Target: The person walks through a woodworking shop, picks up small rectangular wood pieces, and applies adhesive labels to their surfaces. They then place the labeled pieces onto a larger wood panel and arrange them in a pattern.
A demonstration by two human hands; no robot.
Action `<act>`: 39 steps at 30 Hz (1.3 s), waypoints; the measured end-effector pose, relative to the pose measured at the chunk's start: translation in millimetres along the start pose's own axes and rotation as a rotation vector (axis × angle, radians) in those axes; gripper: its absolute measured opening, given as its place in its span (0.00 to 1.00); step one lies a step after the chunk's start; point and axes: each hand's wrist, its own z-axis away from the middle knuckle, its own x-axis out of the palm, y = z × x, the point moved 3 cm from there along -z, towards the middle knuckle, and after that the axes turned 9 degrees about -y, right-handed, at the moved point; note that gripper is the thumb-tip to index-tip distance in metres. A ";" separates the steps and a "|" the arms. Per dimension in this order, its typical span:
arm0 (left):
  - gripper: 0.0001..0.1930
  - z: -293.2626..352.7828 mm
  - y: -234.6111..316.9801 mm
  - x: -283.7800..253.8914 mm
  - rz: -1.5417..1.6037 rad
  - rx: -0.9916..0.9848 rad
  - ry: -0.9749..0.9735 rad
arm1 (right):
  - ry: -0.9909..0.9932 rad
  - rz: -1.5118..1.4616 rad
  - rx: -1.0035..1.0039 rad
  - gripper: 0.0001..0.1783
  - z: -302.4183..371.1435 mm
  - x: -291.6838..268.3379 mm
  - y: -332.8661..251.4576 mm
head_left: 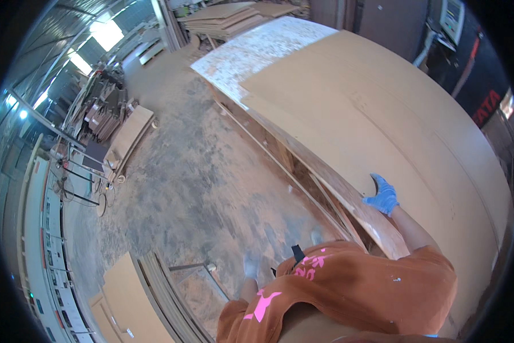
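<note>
My right hand [384, 197], in a blue glove, rests near the left edge of a large tan board [348, 103] on a long workbench. Its thumb and fingers are apart, and nothing shows between them. A white-flecked sheet [268, 48] shows at the bench's far end, beside the tan board. My left hand [251, 266] hangs low at my left side over the dusty floor, looking pale and blurred. Its fingers cannot be made out, and nothing in it can be told. Nearest to it is a thin metal frame [214, 280].
Several boards [162, 297] stand at the lower left. A long pale machine [42, 240] lines the left side. Farther off are a low board-topped trolley [132, 134] and stacked panels [225, 20]. A dark machine [477, 74] stands beyond the bench at right.
</note>
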 end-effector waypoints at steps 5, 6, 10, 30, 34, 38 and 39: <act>0.27 -34.1 -23.7 -32.4 -0.106 -0.359 -0.072 | -0.005 0.080 0.099 0.50 -127.1 -3.4 -32.8; 0.26 -43.2 -30.3 -38.8 -0.136 -0.400 -0.079 | -0.008 0.104 0.102 0.50 -152.9 -1.0 -42.8; 0.26 -106.2 -60.5 -77.8 -0.227 -0.521 -0.108 | 0.015 0.141 0.110 0.50 -248.8 18.9 -88.9; 0.20 -756.2 371.0 -145.7 0.455 0.133 -0.172 | 0.161 0.215 0.231 0.41 -572.4 107.0 -268.9; 0.23 -824.7 463.9 -86.7 -0.141 0.609 -0.418 | 0.180 0.142 0.148 0.38 -618.4 104.5 -301.1; 0.29 -882.3 531.5 -54.9 -0.138 0.724 -0.382 | 0.234 0.093 0.113 0.34 -677.4 109.6 -333.4; 0.30 -900.2 550.0 -49.0 -0.178 0.724 -0.378 | 0.268 0.097 0.121 0.34 -697.1 109.7 -342.4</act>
